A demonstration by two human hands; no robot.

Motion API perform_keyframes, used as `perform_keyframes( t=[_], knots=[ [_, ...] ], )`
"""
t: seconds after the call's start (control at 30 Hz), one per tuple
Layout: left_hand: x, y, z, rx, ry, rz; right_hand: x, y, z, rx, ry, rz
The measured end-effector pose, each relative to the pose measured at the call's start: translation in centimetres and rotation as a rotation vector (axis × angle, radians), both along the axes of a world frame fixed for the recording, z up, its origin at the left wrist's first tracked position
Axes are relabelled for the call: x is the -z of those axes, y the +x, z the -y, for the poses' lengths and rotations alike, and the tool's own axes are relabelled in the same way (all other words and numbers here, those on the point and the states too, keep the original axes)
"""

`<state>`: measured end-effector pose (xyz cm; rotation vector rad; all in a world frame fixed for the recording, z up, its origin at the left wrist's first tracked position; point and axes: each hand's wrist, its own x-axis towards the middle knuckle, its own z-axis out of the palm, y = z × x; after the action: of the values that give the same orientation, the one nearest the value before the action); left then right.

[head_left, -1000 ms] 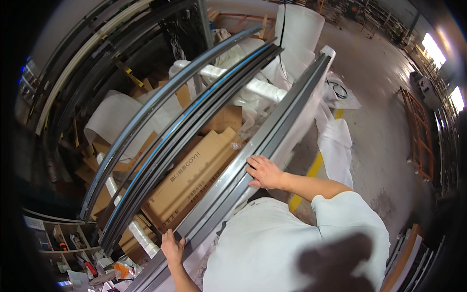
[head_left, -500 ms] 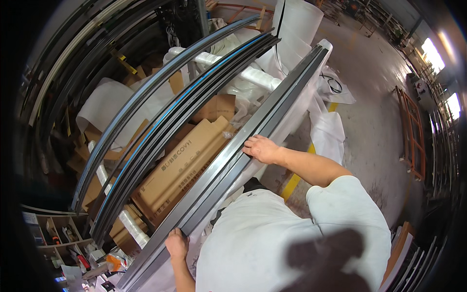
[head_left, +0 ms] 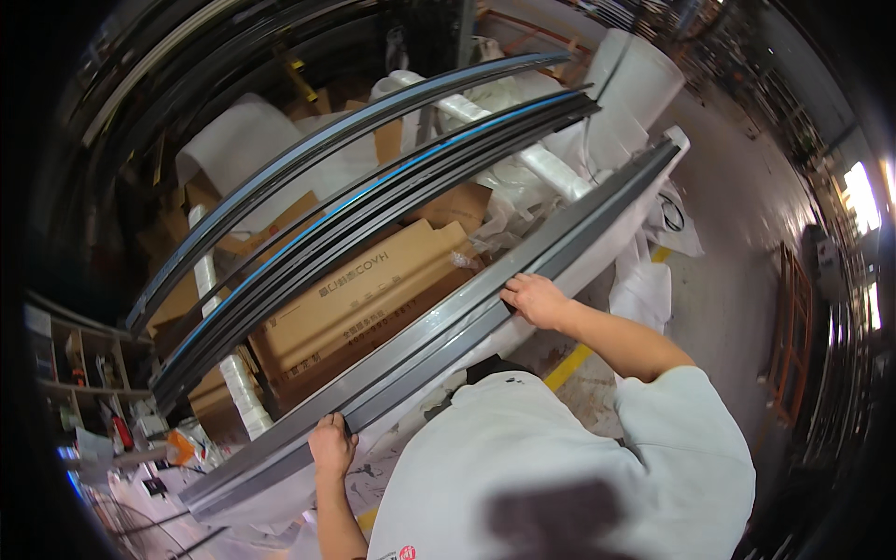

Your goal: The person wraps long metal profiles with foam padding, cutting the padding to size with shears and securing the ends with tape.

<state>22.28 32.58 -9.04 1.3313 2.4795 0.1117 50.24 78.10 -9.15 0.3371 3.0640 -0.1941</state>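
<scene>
Two long grey metal profiles (head_left: pixel 439 333) lie side by side, running from the lower left to the upper right in front of me. My left hand (head_left: pixel 332 443) is closed over the near edge of the nearer one, toward its lower left end. Farther along, my right hand (head_left: pixel 537 301) has its fingers curled over the same nearer profile, their tips at the seam between the two. White wrapping sheet (head_left: pixel 602 261) shows under the profiles and hangs down on the near side.
Beyond, several dark curved profiles (head_left: pixel 373 196), one with a blue stripe, rest across plastic-wrapped bars (head_left: pixel 551 171). A brown cardboard box (head_left: pixel 364 285) lies below them. A white roll (head_left: pixel 637 79) stands at the far end. Compartment shelves (head_left: pixel 89 359) are at left, an orange-brown frame (head_left: pixel 791 327) at right.
The view has turned, so the profiles now slant less steeply and the far end sits farther right. Both hands keep their hold at about the same places along the profile.
</scene>
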Motion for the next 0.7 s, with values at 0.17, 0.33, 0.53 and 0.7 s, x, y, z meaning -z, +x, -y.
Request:
perform_keyframes(
  t=[0.17, 0.33, 0.53, 0.7],
  knots=[
    [-0.6, 0.8, -1.5, -0.06, -0.091, -0.004, -5.4, -4.7, -0.7, -0.085, 0.001, -0.03],
    [-2.3, 1.7, -1.8, -0.222, -0.13, -0.001, -5.2, -22.5, -12.6, -0.123, -0.148, -0.183],
    [-6.1, 7.3, -5.9, -0.571, -0.084, -0.03, 3.1, -38.2, -23.8, -0.115, -0.147, -0.304],
    [-5.7, 14.9, -8.9, -0.71, -0.021, 0.01, 8.3, -43.0, -28.8, -0.129, -0.299, 0.157]
  ],
)
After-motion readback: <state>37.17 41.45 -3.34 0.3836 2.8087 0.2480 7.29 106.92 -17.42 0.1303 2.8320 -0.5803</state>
